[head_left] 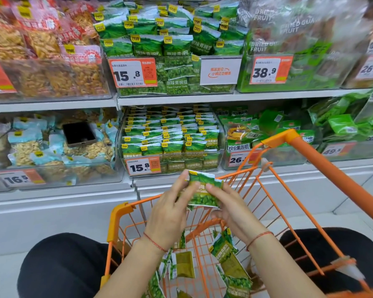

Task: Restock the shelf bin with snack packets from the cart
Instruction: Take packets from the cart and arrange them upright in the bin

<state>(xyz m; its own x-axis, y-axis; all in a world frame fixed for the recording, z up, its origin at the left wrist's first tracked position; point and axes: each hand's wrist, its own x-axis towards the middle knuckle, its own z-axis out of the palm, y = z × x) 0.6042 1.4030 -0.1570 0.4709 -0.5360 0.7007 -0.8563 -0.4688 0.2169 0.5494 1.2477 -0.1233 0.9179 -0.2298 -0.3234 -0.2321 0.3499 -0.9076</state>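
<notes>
A small stack of green snack packets (204, 191) is held in the middle of the frame, just above the orange cart (289, 190). Each packet is green, with a picture of green peas, white edges and a yellow tag at the top corner. The stack is gripped by both hands: the left hand (170, 214) is curled round its left side, and the right hand (230, 209) is curled round its right side. More packets (226, 252) are seen low in the cart. The shelf bin (170, 143), with its 15.8 price tag (143, 166), is packed with neat rows of the same packets. The writing on the held stack is blurred. The lower packets in the cart are cut off by the bottom edge.
</notes>
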